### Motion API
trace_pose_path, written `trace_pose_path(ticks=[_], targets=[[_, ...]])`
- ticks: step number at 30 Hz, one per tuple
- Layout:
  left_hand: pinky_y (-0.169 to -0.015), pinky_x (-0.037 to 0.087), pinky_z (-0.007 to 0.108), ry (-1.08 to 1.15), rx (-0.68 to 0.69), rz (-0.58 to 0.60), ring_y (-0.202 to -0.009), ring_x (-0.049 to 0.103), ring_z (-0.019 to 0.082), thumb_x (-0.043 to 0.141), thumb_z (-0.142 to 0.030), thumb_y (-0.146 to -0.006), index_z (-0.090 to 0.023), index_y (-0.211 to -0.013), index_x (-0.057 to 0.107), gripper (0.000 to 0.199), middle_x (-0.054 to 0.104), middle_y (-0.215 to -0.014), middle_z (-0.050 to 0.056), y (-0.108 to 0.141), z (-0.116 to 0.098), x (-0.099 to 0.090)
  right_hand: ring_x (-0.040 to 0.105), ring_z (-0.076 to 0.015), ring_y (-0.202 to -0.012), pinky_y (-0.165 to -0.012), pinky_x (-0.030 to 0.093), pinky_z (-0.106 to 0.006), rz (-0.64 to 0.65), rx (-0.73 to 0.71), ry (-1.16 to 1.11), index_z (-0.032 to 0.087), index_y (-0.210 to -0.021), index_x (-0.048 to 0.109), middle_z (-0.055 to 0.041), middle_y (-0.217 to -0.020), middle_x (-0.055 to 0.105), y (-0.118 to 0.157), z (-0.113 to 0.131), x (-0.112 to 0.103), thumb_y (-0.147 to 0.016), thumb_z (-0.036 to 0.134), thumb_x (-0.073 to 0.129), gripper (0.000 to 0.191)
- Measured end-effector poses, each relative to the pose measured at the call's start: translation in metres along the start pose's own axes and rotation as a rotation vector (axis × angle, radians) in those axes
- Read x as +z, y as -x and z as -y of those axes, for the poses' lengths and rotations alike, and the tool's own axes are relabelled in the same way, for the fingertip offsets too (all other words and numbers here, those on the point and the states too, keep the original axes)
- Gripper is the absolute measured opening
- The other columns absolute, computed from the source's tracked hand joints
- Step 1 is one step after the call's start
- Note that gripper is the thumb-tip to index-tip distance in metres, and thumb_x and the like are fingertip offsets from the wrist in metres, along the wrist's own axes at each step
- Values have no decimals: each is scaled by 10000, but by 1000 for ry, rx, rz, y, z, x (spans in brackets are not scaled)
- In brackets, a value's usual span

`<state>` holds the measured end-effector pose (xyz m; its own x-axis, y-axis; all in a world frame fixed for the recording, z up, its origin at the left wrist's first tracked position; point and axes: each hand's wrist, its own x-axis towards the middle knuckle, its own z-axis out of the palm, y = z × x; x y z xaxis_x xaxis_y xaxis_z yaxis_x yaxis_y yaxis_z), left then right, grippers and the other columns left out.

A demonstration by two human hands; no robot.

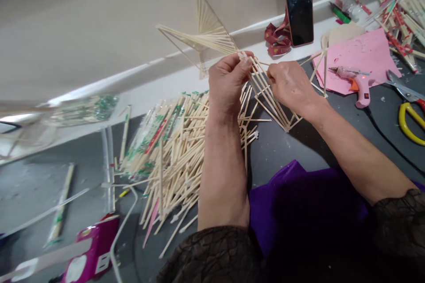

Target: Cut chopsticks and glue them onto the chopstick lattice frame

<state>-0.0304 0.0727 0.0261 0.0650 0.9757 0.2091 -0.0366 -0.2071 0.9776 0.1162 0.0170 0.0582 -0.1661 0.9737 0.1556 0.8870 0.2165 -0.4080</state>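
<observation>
A frame of thin wooden sticks [270,97] is held up in front of me, its sticks fanned out and joined at the ends. My left hand [227,77] pinches it at its upper left corner, thumb against fingers. At its right side my right hand [292,84] is closed with the fingers curled in; the fingertips are hidden, but they seem to grip the same frame. Behind, a larger fan-like stick structure [212,40] stands against the wall. Below and left of my left hand lies a heap of loose sticks [179,163].
A pink glue gun [357,79] with a black cord rests on pink sheets [368,53] at the right, beside yellow-handled scissors [408,110]. A phone [299,6] stands upright at the back. Wrapped chopsticks [149,141] and a magenta package [93,247] lie on the left.
</observation>
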Motion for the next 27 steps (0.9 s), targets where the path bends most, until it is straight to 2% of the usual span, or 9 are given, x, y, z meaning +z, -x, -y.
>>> trace_pose_path(ticks=[10, 19, 27], targets=[[-765, 574, 389, -30, 31, 6, -868, 676, 238, 834, -479, -648, -222, -839, 724, 339, 694, -820, 49, -1, 3, -1, 634, -259, -914, -748, 425, -336, 37, 3, -3, 86, -1037, 707, -191, -998, 708, -2, -1, 3, -902, 145, 391, 348], [-796, 575, 388, -29, 45, 10, -853, 685, 215, 836, -492, -639, -211, -896, 710, 402, 717, -867, 47, -1, 3, -2, 649, -257, -877, -713, 425, -330, 26, 16, -25, 95, -1013, 713, -185, -974, 715, 0, 1, 2, -881, 111, 388, 351], [-812, 571, 352, -9, 20, 33, -836, 695, 195, 807, -398, -712, -197, -883, 719, 277, 703, -832, 41, 0, 1, -2, 662, -245, -889, -717, 443, -319, 17, 17, -56, 103, -1060, 713, -183, -995, 715, 1, 3, 3, -916, 120, 374, 369]])
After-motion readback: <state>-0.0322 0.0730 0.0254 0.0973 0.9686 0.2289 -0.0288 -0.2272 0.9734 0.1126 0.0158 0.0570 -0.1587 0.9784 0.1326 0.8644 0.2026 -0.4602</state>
